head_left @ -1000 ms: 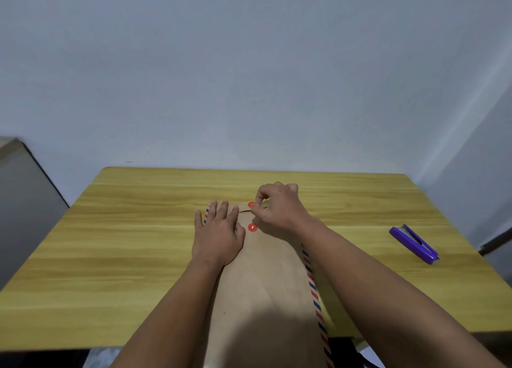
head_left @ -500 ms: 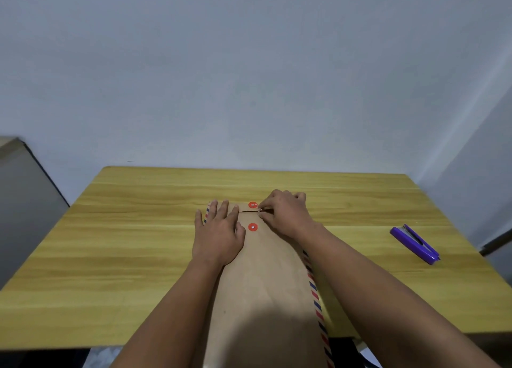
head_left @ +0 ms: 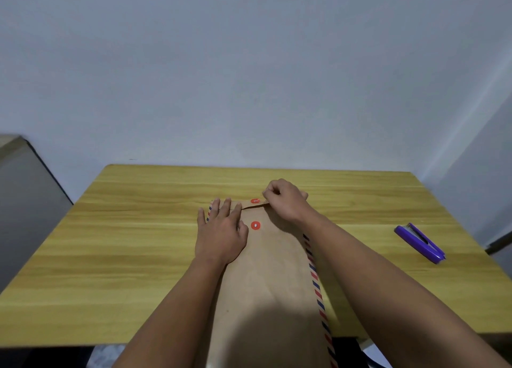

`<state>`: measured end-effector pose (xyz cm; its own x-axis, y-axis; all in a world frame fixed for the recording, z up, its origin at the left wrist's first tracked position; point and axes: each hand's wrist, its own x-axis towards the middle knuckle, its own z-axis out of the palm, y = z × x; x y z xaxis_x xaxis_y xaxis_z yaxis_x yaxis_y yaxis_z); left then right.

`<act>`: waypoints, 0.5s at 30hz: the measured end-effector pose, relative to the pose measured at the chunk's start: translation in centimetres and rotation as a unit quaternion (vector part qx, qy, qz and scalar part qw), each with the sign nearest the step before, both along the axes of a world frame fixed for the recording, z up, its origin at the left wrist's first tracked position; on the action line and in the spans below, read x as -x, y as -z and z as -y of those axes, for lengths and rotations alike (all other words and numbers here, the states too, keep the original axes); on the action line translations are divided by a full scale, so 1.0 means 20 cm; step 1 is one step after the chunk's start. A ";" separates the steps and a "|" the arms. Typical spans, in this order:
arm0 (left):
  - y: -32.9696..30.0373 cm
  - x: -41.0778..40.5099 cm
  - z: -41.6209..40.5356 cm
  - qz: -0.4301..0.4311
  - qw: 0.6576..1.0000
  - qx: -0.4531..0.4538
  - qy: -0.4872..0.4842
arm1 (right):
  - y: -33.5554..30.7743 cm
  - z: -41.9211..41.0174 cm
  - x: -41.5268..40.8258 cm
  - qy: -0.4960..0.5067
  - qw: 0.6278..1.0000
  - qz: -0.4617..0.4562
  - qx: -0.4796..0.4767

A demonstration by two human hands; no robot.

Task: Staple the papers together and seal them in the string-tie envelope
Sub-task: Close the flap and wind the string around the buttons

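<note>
A long brown string-tie envelope point(head_left: 266, 279) with a red-and-blue striped border lies lengthwise on the wooden table point(head_left: 116, 245), its flap folded shut at the far end. One red button point(head_left: 255, 201) sits on the flap, a second red button point(head_left: 255, 225) on the body just below. My left hand point(head_left: 221, 234) lies flat on the envelope's left side, fingers spread. My right hand point(head_left: 285, 201) hovers right of the flap button with fingertips pinched, apparently on the thin string, which is too fine to make out. No papers are in view.
A purple stapler point(head_left: 419, 243) lies near the table's right edge. A grey cabinet point(head_left: 25, 201) stands to the left of the table. A pale wall runs behind the table's far edge.
My right hand has circled near the flap button, dipping low beside it and then lifting up and to the right. My left hand has stayed pressed on the envelope.
</note>
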<state>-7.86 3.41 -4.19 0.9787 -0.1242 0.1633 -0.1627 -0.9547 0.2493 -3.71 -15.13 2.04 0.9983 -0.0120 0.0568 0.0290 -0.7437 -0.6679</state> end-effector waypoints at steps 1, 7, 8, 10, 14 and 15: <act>0.00 0.00 0.00 -0.001 1.000 0.001 0.000 | -0.02 0.00 -0.01 0.003 1.000 -0.006 -0.023; 0.00 0.00 0.00 -0.003 1.000 0.001 0.000 | -0.17 0.01 -0.03 0.033 0.977 0.066 -0.201; 0.00 0.00 -0.01 -0.003 1.000 0.001 0.000 | -0.21 0.02 -0.03 0.042 0.971 0.084 -0.222; 0.01 0.00 -0.01 0.000 1.000 0.000 -0.001 | -0.27 0.04 -0.03 0.055 0.960 0.114 -0.250; 0.00 0.00 0.00 0.000 1.000 -0.002 -0.001 | -0.38 0.05 -0.01 0.072 0.937 0.146 -0.310; 0.00 0.00 0.00 -0.001 1.000 -0.001 -0.001 | -0.40 0.04 0.00 0.074 0.927 0.152 -0.333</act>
<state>-7.89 3.45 -4.25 0.9793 -0.1221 0.1613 -0.1600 -0.9553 0.2485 -3.70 -16.00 10.04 0.9217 -0.2815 0.2668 0.2227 -0.1790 -0.9583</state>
